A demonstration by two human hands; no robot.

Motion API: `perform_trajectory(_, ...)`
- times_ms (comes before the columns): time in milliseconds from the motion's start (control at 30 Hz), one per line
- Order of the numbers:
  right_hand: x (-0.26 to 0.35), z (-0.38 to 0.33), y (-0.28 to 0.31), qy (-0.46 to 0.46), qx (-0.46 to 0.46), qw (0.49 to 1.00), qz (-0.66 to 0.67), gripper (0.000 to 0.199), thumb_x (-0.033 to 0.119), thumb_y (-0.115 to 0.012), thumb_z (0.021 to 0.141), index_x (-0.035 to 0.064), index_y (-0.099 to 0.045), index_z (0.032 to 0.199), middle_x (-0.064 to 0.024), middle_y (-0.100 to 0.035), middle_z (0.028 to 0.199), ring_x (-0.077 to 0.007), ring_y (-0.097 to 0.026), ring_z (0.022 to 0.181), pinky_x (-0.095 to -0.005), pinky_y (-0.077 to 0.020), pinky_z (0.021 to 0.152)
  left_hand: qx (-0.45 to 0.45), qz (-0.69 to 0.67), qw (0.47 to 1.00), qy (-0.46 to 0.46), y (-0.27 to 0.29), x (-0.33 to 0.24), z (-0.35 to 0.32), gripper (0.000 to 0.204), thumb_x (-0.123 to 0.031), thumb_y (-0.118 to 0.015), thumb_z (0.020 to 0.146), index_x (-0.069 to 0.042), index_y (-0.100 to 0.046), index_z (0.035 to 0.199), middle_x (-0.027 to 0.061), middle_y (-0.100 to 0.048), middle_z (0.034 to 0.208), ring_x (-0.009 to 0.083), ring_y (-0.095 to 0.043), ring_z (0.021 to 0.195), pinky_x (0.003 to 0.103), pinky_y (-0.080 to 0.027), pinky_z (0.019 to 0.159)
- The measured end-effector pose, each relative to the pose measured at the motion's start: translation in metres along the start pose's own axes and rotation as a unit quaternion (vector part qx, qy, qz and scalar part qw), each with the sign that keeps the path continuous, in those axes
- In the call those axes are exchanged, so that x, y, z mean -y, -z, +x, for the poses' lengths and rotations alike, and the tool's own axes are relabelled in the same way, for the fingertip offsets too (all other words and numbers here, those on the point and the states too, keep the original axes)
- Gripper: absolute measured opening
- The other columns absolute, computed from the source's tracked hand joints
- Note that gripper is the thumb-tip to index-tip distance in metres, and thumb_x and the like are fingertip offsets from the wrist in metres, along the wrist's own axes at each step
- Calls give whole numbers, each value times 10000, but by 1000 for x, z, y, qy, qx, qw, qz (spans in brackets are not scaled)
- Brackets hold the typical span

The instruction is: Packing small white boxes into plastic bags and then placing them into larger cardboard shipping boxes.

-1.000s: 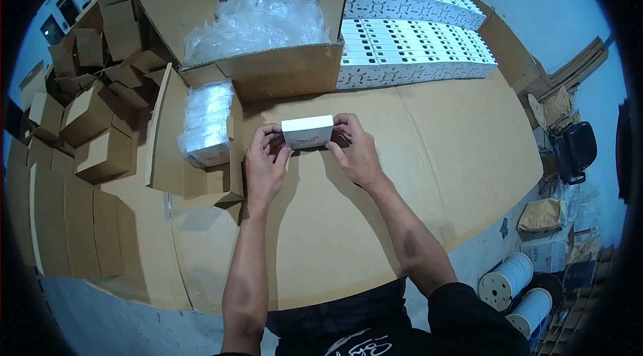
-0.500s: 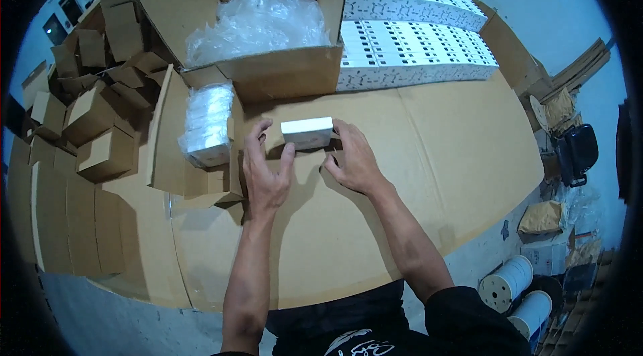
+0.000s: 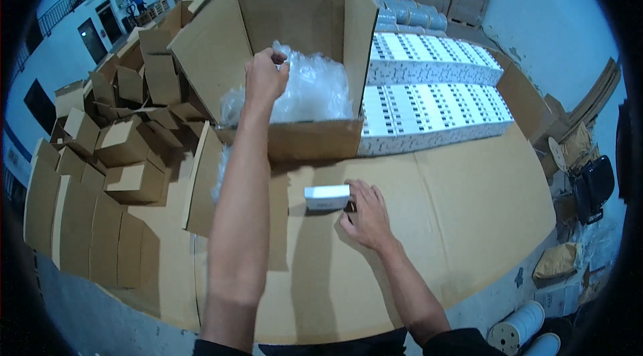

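White box (image 3: 327, 196) lies on our cardboard-covered table (image 3: 469, 208), our right hand (image 3: 367, 217) resting loosely open against its end. Our left hand (image 3: 265, 77) reaches into the big carton (image 3: 295, 41), fingers curled at the clear plastic bags (image 3: 315, 91); we cannot tell whether it grips any. Folded cartons (image 3: 100, 155) crowd the left.
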State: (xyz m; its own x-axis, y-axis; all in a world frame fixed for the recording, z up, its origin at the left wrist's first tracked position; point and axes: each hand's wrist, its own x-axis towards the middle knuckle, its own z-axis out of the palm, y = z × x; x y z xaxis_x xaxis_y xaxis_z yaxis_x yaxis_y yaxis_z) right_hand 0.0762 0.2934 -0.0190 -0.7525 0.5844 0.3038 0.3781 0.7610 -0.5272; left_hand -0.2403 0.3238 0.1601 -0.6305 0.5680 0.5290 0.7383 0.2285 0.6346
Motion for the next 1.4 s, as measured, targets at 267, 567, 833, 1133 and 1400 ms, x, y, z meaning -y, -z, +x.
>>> perform_trajectory(267,2,6,9,-12,16,1000,12,636,208,-685,779,57,-520,1374,-140,-507,1469,-329,-421,1421,-541,-266,1203,103,145,983,42,-22,89,121,223,-86,-731,814,-41,-775,1028,154,-769,1034,301,-738,968,414,-569,889)
perform_trajectory(567,5,9,12,-29,37,999,22,570,209,-688,783,94,-553,1325,-118,-511,1469,-323,-395,1444,-548,-235,1219,259,290,914,-119,-22,115,134,183,24,-686,843,21,-701,1025,250,-680,1207,441,-650,1143,510,-528,984)
perform_trajectory(833,8,10,12,-18,41,999,15,545,195,-688,785,81,-569,1305,-121,-510,1471,-320,-396,1441,-536,-236,1224,146,293,931,-163,-42,162,144,166,-53,-726,792,2,-709,947,256,-718,976,432,-704,956,497,-565,827)
perform_trajectory(1133,4,10,7,-14,23,999,20,533,182,-684,788,77,-573,1299,-118,-513,1467,-313,-405,1433,-535,-249,1220,-14,162,940,-300,14,88,182,155,-43,-670,813,20,-665,955,302,-666,860,477,-681,887,535,-526,764)
perform_trajectory(1400,3,7,8,2,2,1000,23,530,169,-675,788,66,-556,1294,-129,-525,1442,-325,-407,1428,-541,-259,1209,2,11,993,-119,48,35,152,172,-122,-795,840,-17,-669,890,109,-726,811,213,-693,748,365,-542,726)
